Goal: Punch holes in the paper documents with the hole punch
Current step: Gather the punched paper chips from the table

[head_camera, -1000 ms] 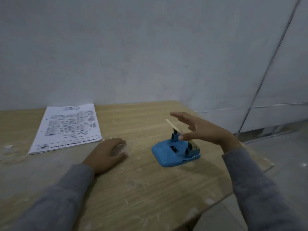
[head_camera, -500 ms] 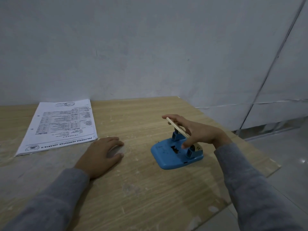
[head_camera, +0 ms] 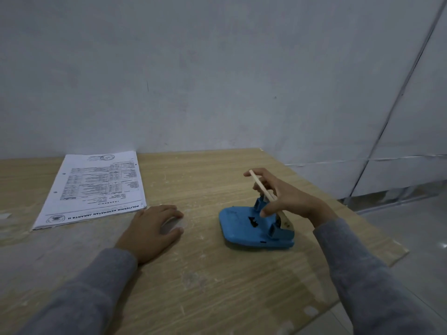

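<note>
1. hole punch, blue, sits on the wooden bench near its right edge, with its thin pale lever raised at a slant.
2. right hand is over the punch; its grip is loosely spread, fingers fanned around the raised lever, thumb tip pointing down toward the blue base. whether the fingers actually press on the lever cannot be told.
3. left hand lies palm down and flat on the bench, just left of the punch, its grip spread and holding nothing.
4. paper stack lies flat toward the far left of the bench, close to the back edge by the wall, printed side up, with two small holes along its left margin. its near right corner is just beside the left hand's fingertips, well apart from the punch.
5. grey sleeves cover both forearms.
</note>
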